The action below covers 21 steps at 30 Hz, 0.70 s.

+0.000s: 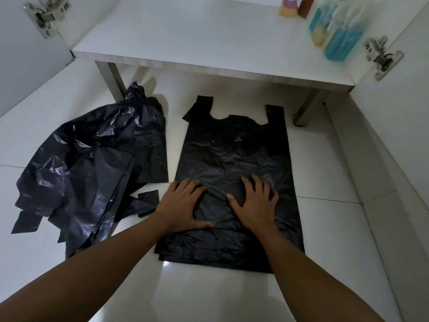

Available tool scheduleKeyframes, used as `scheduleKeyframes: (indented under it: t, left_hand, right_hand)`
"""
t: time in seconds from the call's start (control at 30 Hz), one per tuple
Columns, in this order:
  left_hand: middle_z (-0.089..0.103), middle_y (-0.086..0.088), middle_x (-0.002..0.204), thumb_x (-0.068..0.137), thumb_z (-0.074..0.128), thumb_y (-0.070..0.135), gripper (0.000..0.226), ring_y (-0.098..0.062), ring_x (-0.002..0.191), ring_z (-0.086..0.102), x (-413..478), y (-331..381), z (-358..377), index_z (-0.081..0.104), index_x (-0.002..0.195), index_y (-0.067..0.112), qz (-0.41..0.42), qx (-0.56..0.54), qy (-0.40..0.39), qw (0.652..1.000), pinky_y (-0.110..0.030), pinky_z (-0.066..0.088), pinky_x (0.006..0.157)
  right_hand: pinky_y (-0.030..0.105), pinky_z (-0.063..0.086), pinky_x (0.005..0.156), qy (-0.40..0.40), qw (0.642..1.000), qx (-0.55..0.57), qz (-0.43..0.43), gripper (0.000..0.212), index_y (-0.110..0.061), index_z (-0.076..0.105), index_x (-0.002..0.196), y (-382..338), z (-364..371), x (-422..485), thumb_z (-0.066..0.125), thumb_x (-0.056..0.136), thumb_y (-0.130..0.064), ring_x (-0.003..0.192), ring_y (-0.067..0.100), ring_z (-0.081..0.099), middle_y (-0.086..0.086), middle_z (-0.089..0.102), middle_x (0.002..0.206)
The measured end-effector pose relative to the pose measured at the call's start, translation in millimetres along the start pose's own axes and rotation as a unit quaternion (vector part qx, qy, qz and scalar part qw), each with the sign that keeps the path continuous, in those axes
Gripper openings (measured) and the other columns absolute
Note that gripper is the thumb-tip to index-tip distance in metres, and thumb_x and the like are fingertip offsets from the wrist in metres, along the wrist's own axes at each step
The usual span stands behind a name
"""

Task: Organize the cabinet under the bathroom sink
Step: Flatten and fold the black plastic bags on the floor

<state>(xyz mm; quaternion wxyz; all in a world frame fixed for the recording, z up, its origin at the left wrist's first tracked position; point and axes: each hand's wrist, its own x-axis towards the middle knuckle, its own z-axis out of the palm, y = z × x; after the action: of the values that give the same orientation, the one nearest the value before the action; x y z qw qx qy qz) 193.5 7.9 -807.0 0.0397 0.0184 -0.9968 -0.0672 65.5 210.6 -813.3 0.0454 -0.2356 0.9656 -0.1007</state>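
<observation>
Black bag [234, 163] flat on the floor [209, 298], just before the shelf [185, 43], crumpled pile of bags [88, 163] to its left. Left hand [183, 205] and right hand [255, 203] pressed on its lower half, fingers [256, 185] spread. Smooth outward from the middle, forcing air out before folding

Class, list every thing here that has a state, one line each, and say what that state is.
flat black plastic carrier bag: spread flat on the floor, handles away from the person.
heap of black plastic bags: crumpled, unfolded, left of the flat bag.
left hand: open, pressing the flat bag.
right hand: open, pressing the flat bag.
white cabinet doors: swung open.
blue plastic bottles: standing on the white shelf.
</observation>
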Motion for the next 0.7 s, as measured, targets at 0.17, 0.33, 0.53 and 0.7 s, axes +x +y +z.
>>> scheduleKeyframes:
  t: [0.17,0.33,0.53,0.7]
  left_hand:
    - [0.050,-0.004,0.140,0.070,0.040,0.097,0.106,-0.025,0.126,0.047,-2.5,3.6,2.0,0.052,0.140,0.018,0.004,-0.003,0.005,1.000,-0.045,0.041,0.105]
    - [0.050,-0.004,0.139,0.070,0.039,0.097,0.106,-0.025,0.125,0.047,-4.6,7.0,5.1,0.053,0.138,0.018,0.005,0.003,0.002,1.000,-0.045,0.039,0.106]
    - [0.051,-0.004,0.134,0.068,0.036,0.099,0.106,-0.027,0.123,0.046,-4.0,12.9,0.5,0.056,0.132,0.017,0.002,0.019,-0.002,1.000,-0.050,0.034,0.107]
    - [0.045,-0.006,0.145,0.081,0.038,0.085,0.090,-0.033,0.139,0.035,-1.7,39.0,4.7,0.050,0.140,0.018,-0.044,0.000,-0.008,0.999,-0.060,0.019,0.117]
  right_hand:
    - [0.058,0.017,0.112,0.002,1.000,0.001,0.004,0.075,-0.036,0.035,0.145,3.2,-0.2,-0.1,0.034,0.085,-0.079,0.142,0.025,0.021,-0.001,0.026,0.157]
    - [0.058,0.018,0.112,0.003,1.000,-0.004,0.002,0.074,-0.035,0.034,0.146,4.3,-0.3,-2.4,0.036,0.085,-0.077,0.142,0.026,0.021,0.000,0.027,0.157]
    - [0.059,0.020,0.111,0.013,1.000,-0.001,-0.008,0.073,-0.034,0.037,0.144,6.9,2.0,-6.2,0.039,0.085,-0.076,0.141,0.027,0.023,0.001,0.028,0.156]
    - [0.058,0.019,0.110,0.023,1.000,-0.007,-0.004,0.073,-0.033,0.038,0.144,6.4,6.3,-9.4,0.038,0.084,-0.075,0.141,0.026,0.023,0.001,0.029,0.156]
